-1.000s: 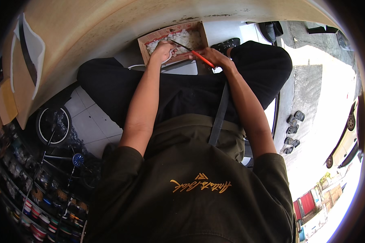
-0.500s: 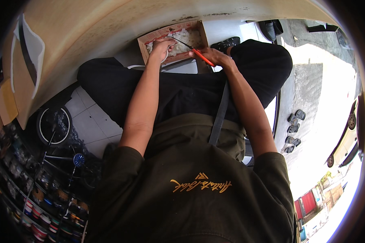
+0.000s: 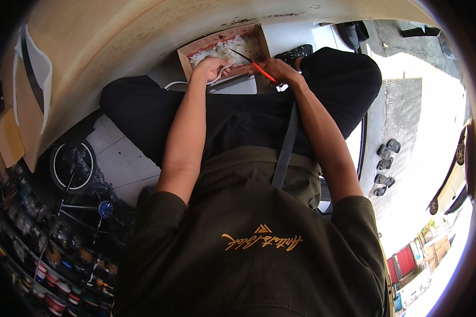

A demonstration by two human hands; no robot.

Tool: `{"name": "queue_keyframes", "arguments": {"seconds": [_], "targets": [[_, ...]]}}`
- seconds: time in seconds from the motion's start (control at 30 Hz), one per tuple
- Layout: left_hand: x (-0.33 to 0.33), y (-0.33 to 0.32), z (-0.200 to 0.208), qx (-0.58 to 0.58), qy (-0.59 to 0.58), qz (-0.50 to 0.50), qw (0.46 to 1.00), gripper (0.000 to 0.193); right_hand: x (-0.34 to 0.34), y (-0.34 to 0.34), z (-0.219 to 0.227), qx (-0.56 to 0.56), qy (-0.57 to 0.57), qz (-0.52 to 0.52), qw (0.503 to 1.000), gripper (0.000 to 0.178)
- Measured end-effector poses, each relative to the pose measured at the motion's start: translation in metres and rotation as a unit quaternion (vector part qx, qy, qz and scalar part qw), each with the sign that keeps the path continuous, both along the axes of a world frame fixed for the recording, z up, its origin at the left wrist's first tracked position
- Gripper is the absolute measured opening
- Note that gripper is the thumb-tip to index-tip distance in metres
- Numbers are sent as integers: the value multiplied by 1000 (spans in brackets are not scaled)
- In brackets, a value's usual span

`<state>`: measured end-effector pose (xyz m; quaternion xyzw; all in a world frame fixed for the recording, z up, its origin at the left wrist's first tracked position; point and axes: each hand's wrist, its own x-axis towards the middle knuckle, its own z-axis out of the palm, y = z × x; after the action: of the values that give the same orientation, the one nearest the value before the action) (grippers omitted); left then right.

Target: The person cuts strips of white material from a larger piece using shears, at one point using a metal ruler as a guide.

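Note:
Over the near left side of a shallow cardboard box (image 3: 265, 45), my left hand (image 3: 211, 67) is closed on a thin white cord (image 3: 175, 83). The cord trails from my fingers to the left across my dark trousers. A short end of it shows at my fingertips. My right hand (image 3: 281, 68) grips scissors with orange handles (image 3: 265, 73). Their dark blades point up and left over the box, apart from the cord. Small white cut pieces (image 3: 232, 47) fill much of the box.
A curved beige wall (image 3: 143, 37) rises just beyond the box. My crossed legs (image 3: 238, 116) lie between it and my body. A sandalled foot (image 3: 295, 54) is right of the box. At left stand a bicycle wheel (image 3: 73, 165) and paint pots (image 3: 55, 285); sandals (image 3: 384, 164) lie outside at right.
My left hand has drawn back toward me, away from the scissor tips. The blades, earlier at my left fingers, now point over the white pieces. My right hand has barely moved.

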<state>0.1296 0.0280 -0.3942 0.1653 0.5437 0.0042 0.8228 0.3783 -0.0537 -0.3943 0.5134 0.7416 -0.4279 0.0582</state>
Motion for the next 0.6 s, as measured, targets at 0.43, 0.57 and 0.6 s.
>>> {"name": "queue_keyframes", "arguments": {"seconds": [0.43, 0.57, 0.6], "targets": [[-1, 0, -6, 126, 33, 146, 981, 7, -25, 6, 81, -221, 56, -200, 953, 93], [-3, 1, -9, 114, -1, 132, 985, 8, -19, 8, 61, -209, 108, -166, 958, 75], [-1, 0, -7, 116, 14, 128, 985, 8, -16, 7, 56, -195, 116, -147, 963, 69]]}}
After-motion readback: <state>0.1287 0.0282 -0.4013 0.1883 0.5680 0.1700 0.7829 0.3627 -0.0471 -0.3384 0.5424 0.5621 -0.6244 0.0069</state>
